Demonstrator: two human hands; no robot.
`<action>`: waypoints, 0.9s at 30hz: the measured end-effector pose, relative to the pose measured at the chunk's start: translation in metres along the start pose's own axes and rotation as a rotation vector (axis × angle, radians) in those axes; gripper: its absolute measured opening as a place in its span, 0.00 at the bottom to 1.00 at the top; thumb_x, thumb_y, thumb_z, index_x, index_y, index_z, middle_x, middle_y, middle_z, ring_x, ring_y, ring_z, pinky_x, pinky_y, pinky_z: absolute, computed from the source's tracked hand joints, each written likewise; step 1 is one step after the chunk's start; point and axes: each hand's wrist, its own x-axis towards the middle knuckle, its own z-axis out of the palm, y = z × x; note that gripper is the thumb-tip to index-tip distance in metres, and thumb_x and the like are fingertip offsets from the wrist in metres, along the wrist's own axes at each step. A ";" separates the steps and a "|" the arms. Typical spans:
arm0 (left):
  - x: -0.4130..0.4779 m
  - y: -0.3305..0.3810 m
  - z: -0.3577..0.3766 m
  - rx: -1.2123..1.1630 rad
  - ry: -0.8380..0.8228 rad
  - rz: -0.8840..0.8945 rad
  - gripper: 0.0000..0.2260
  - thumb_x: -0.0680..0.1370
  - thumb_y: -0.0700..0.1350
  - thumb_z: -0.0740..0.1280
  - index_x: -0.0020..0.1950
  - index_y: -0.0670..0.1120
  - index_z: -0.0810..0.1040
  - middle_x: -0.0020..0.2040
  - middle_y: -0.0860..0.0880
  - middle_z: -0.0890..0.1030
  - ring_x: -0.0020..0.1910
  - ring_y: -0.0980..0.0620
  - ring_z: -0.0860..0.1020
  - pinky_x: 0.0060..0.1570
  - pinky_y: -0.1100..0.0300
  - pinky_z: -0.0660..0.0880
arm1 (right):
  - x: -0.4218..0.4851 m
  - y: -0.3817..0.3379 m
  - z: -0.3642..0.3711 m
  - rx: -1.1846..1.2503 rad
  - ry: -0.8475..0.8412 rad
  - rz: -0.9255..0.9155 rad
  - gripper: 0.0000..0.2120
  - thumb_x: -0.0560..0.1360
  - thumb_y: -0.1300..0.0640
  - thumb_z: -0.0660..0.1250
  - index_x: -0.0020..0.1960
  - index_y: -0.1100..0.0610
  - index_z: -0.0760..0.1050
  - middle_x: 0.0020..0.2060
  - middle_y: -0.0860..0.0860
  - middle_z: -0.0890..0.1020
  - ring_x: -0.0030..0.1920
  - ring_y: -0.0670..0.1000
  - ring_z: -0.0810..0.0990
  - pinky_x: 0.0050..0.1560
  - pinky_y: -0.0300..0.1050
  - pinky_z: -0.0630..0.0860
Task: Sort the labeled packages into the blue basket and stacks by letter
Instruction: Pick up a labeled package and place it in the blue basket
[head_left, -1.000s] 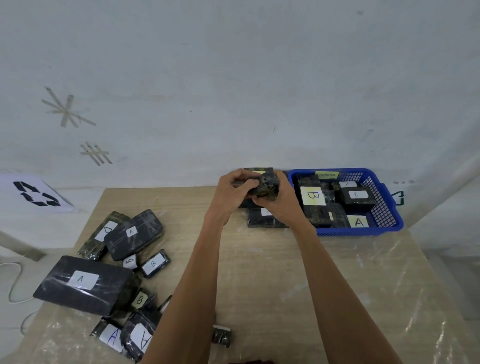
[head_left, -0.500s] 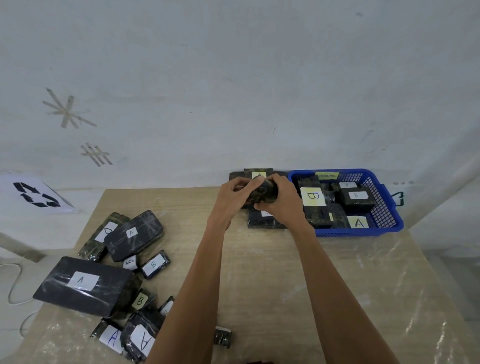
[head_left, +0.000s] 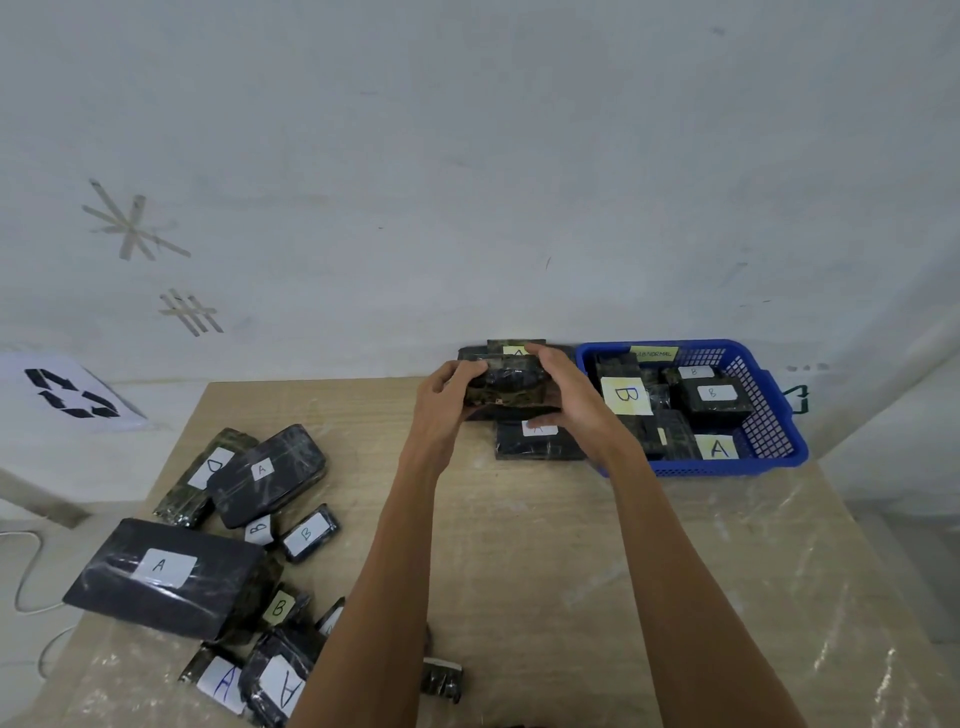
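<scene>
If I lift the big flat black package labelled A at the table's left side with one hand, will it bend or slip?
The big flat package probably stays stiff: its edges look straight. Its wrap shines with reflections, so it may slip. It is the widest package there, so a one-handed grip would likely be weak.

**Count by kind.** We count one blue basket (head_left: 769, 457), far right, showing three B labels (head_left: 626, 395) and one A label (head_left: 719, 448). The left pile (head_left: 130, 587) shows four A, three B and one D label (head_left: 212, 465). Two tape marks (head_left: 132, 226) sit on the wall (head_left: 467, 156).
</scene>
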 end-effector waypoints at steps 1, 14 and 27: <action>0.000 0.000 0.001 -0.005 -0.005 0.004 0.13 0.79 0.47 0.69 0.56 0.37 0.81 0.46 0.48 0.84 0.48 0.52 0.82 0.54 0.54 0.81 | 0.000 0.000 0.002 0.039 -0.007 -0.002 0.18 0.85 0.44 0.54 0.69 0.49 0.73 0.63 0.55 0.78 0.62 0.56 0.79 0.47 0.48 0.82; 0.008 0.002 0.008 0.110 -0.017 -0.057 0.13 0.83 0.46 0.65 0.65 0.42 0.80 0.55 0.45 0.83 0.51 0.51 0.81 0.60 0.52 0.80 | 0.001 0.004 0.006 -0.054 0.178 -0.131 0.16 0.79 0.40 0.66 0.56 0.52 0.78 0.52 0.54 0.82 0.48 0.50 0.80 0.45 0.43 0.79; 0.008 0.001 0.012 -0.001 -0.101 -0.066 0.14 0.84 0.54 0.63 0.60 0.46 0.81 0.57 0.41 0.84 0.56 0.48 0.84 0.60 0.52 0.80 | -0.002 -0.004 0.006 0.020 0.191 -0.239 0.08 0.80 0.59 0.67 0.58 0.55 0.81 0.44 0.47 0.82 0.37 0.45 0.75 0.39 0.37 0.76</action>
